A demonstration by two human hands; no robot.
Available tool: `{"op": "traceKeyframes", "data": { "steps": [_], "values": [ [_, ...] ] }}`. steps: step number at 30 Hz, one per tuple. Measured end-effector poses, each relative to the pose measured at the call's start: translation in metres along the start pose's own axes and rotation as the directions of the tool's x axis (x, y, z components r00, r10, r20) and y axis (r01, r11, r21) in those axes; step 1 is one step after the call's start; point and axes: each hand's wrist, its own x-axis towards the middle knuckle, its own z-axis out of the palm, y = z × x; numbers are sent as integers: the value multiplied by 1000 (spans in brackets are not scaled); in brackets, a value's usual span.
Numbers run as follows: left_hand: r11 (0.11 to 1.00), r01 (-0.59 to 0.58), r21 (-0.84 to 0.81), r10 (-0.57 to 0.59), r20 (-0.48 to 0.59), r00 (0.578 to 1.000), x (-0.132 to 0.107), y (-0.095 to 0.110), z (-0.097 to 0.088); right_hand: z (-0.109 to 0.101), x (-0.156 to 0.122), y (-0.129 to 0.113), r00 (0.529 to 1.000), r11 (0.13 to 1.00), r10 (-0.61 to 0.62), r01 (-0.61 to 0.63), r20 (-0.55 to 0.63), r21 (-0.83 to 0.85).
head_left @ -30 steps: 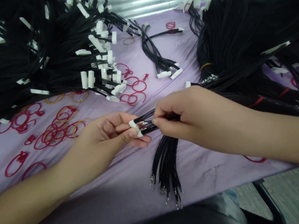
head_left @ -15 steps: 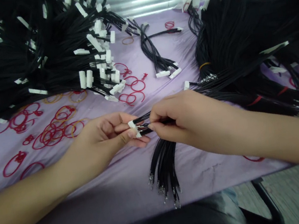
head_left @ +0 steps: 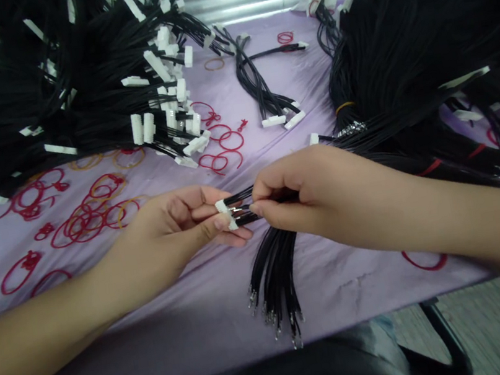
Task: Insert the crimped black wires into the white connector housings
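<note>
Between the thumb and fingers of my left hand point(head_left: 190, 224) is a small white connector housing point(head_left: 225, 214). Several black wires run out of its right side. Just to the right, my right hand point(head_left: 286, 191) is closed in a pinch on a black wire point(head_left: 242, 208), whose metal terminal end is at the housing. Whether that terminal is inside the housing, I cannot tell. A bundle of loose black wires point(head_left: 274, 271) with bare metal terminals hangs down below my right hand; its upper part is hidden behind the hand.
A big heap of black cables point(head_left: 74, 82) with white connectors lies at the left, another heap point(head_left: 412, 50) at the right. Red and yellow rubber bands point(head_left: 89, 211) are scattered on the purple cloth point(head_left: 171, 324). A few connected cables point(head_left: 258, 86) lie at the back middle.
Both hands keep nearly the same hold, the left on the housing and the right on the wire. The whole view has shifted slightly.
</note>
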Motion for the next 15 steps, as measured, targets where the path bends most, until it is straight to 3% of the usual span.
{"op": "traceKeyframes", "data": {
  "steps": [9, 15],
  "values": [
    [996, -22, 85, 22, -5, 1000, -1, 0, -2, 4, 0, -2, 999, 998, -36, 35, -27, -46],
    [997, -27, 70, 27, 2, 1000, -1, -1, 0, 2, 1, 1, 1000, 999, 9, -10, -26, -41]
  ]
}}
